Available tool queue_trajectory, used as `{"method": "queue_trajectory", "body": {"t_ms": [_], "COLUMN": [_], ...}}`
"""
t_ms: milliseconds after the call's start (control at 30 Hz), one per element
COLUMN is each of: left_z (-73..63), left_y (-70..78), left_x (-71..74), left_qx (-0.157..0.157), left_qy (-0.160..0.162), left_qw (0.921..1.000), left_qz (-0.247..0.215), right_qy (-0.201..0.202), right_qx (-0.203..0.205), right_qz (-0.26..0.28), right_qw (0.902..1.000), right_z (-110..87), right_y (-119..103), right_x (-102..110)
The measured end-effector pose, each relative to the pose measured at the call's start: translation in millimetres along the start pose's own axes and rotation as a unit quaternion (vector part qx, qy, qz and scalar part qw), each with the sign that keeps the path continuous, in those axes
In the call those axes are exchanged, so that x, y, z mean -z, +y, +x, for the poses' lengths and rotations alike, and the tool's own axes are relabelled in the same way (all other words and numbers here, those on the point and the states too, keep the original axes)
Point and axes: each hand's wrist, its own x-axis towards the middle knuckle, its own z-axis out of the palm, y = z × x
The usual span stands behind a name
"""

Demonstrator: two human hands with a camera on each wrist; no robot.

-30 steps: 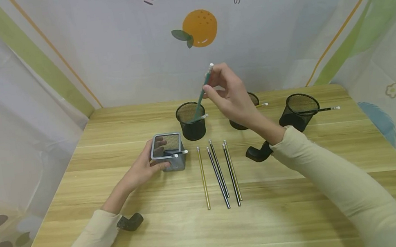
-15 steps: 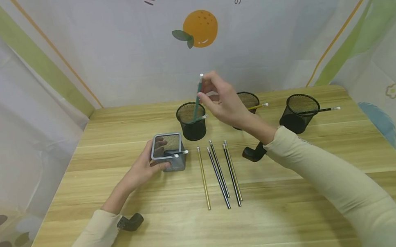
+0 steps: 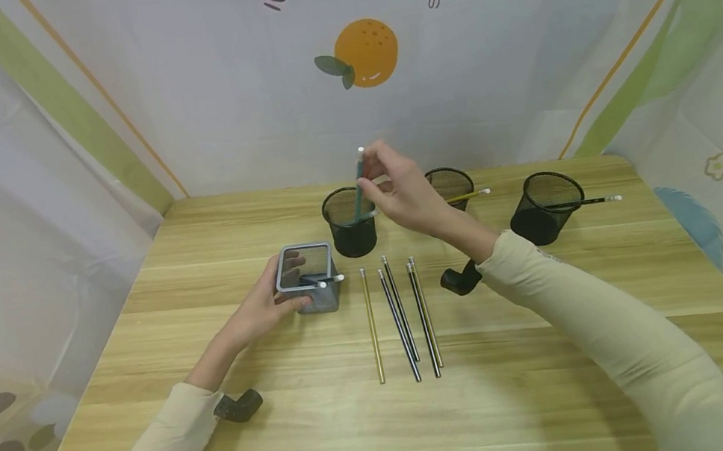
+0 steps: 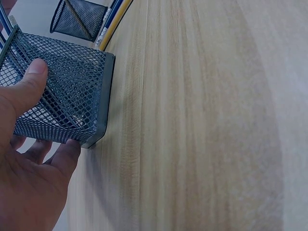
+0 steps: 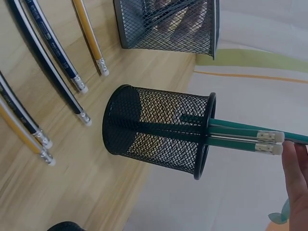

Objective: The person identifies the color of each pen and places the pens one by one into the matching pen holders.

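My right hand (image 3: pixel 406 188) pinches a green pencil (image 3: pixel 359 180) near its white eraser end. Its lower end is inside the left round black mesh pencil cup (image 3: pixel 355 243). In the right wrist view, two more green pencils (image 5: pixel 240 143) lean in that cup, eraser ends out. At the left, my left hand (image 3: pixel 257 312) grips a grey square mesh pencil holder (image 3: pixel 325 299), thumb on the near side and fingers round the far side. Dark pencils with white erasers lean inside it. The left wrist view shows the thumb (image 4: pixel 31 84) against the mesh.
Several yellow and dark striped pencils (image 3: pixel 403 318) lie on the wooden table (image 3: pixel 332 425). Another black mesh cup (image 3: pixel 454 182), partly behind my right hand, holds a yellow pencil. A third cup (image 3: pixel 540 222), at right, holds a black pencil. A printed curtain (image 3: pixel 240 120) stands behind.
My right hand has moved left and down, lowering the green pencil further into the left black cup. My left hand and the square holder have stayed in place.
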Motion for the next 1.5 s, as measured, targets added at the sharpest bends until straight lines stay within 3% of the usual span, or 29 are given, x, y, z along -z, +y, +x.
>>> {"method": "queue_trajectory", "body": {"t_ms": [200,500,700,1133,1500], "left_z": [-0.2,-0.5,0.2,-0.9,-1.0], "left_y": [-0.7,-2.3,-3.4,-2.1,-1.1], "left_x": [0.2,0.8,0.4,-1.4,-2.2], "left_qx": [-0.004,-0.002,-0.006,0.004,0.005], "left_qy": [0.000,-0.001,0.000,0.001,0.000], "left_qw": [1.0000,1.0000,1.0000,1.0000,1.0000], "left_qz": [0.002,0.004,0.007,0.006,0.006], "right_qy": [-0.020,-0.037,-0.043,-0.015,-0.012], "right_qx": [-0.015,-0.046,-0.045,-0.048,-0.051], "right_qz": [-0.024,-0.017,-0.007,0.025,-0.005], "right_qw": [0.9994,0.9981,0.9980,0.9984,0.9986], "right_z": [-0.6,-1.2,-3.8,-14.7,-29.7], "right_y": [1.5,-0.5,-1.6,-8.9,-6.7], "right_x": [-3.2,-4.5,-0.2,16.5,36.8]}}
